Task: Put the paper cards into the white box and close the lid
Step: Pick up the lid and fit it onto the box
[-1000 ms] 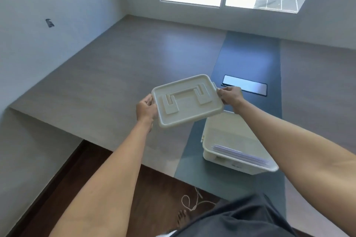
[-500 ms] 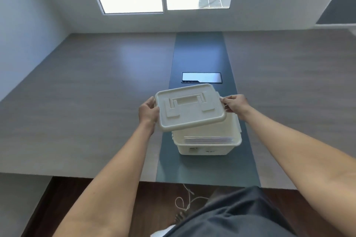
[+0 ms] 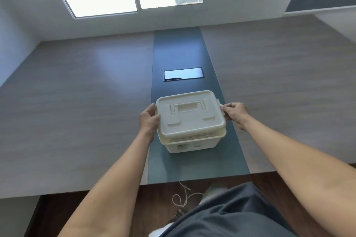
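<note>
The white box (image 3: 191, 145) stands on the dark strip down the middle of the table. Its cream lid (image 3: 189, 114), with a flat moulded handle on top, lies on the box's rim and covers the opening. My left hand (image 3: 148, 120) grips the lid's left edge and my right hand (image 3: 234, 112) grips its right edge by the side latch. The paper cards are hidden under the lid.
A dark phone (image 3: 183, 74) lies on the strip just beyond the box. The wide grey table (image 3: 77, 102) reaches to a wall with a window. A thin white cord (image 3: 182, 196) lies on the wooden floor below the table's near edge.
The lid, held tilted above the open box, has come down onto the rim. The cards seen inside the box are now covered.
</note>
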Demonstrator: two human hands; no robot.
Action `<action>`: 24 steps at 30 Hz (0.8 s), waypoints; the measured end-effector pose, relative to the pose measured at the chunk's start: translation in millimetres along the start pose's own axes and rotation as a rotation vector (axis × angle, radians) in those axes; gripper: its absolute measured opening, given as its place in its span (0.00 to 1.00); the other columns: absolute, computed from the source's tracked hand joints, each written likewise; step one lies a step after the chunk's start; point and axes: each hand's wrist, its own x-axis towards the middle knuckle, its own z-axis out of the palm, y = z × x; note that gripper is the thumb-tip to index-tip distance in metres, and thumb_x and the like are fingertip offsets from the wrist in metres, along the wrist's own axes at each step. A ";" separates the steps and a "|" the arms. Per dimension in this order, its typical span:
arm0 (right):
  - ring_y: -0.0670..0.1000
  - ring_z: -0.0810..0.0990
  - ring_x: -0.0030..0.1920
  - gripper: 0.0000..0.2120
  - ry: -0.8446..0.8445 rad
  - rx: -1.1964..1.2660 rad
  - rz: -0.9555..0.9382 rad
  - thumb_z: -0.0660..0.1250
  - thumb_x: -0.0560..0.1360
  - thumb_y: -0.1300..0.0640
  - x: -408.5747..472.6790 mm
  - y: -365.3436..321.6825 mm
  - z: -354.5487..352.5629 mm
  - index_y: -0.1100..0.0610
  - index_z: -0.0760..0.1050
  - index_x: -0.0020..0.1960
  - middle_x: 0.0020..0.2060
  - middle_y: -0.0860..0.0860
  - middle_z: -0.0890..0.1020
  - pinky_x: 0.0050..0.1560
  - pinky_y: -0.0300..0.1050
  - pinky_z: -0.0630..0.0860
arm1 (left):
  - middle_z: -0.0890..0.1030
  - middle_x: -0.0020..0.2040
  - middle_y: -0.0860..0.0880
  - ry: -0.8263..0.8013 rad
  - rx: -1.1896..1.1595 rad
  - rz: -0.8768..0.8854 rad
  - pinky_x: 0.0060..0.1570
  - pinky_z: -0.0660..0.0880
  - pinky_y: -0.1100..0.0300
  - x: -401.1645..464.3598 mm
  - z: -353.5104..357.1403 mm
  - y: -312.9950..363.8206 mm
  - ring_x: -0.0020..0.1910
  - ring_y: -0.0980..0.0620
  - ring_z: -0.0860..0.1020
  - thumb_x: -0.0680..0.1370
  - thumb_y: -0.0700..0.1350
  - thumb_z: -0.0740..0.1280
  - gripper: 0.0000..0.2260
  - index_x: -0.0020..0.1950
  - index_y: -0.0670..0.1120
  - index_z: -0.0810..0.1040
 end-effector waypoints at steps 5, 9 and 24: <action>0.53 0.81 0.38 0.08 -0.018 0.024 -0.002 0.71 0.77 0.58 0.3 10.4 -5.1 0.63 0.79 0.50 0.43 0.58 0.83 0.43 0.48 0.82 | 0.81 0.49 0.58 -0.031 -0.016 0.024 0.52 0.73 0.65 -4.0 1.5 -8.7 0.51 0.55 0.78 0.73 0.30 0.68 0.16 0.50 0.52 0.80; 0.56 0.81 0.41 0.08 -0.038 0.062 0.030 0.73 0.76 0.56 1.1 21.5 -6.4 0.61 0.79 0.47 0.44 0.59 0.84 0.55 0.56 0.80 | 0.79 0.30 0.69 -0.043 0.002 0.006 0.41 0.71 0.73 -11.0 4.0 -6.7 0.37 0.67 0.75 0.75 0.27 0.65 0.21 0.38 0.55 0.74; 0.55 0.82 0.43 0.12 -0.164 0.046 0.062 0.74 0.75 0.53 2.1 24.5 -20.3 0.62 0.82 0.52 0.42 0.56 0.85 0.54 0.54 0.77 | 0.77 0.67 0.46 -0.050 -0.009 -0.019 0.63 0.72 0.59 8.3 -10.5 -25.2 0.63 0.51 0.76 0.75 0.30 0.69 0.25 0.71 0.40 0.72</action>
